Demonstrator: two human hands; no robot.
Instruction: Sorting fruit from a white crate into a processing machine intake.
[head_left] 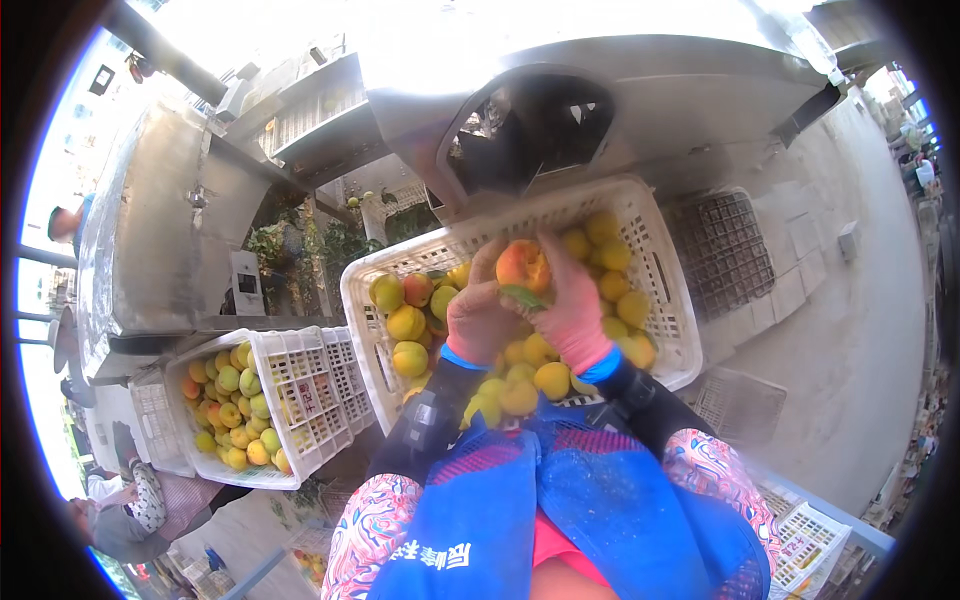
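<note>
The left hand (480, 318) and right hand (573, 305) grip one peach (518, 265) between them. The peach is above the white crate (670, 300), which contains yellow fruit (551, 380).

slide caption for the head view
Left hand and right hand hold a round orange-red fruit above a fruit-filled white plastic crate.
</note>
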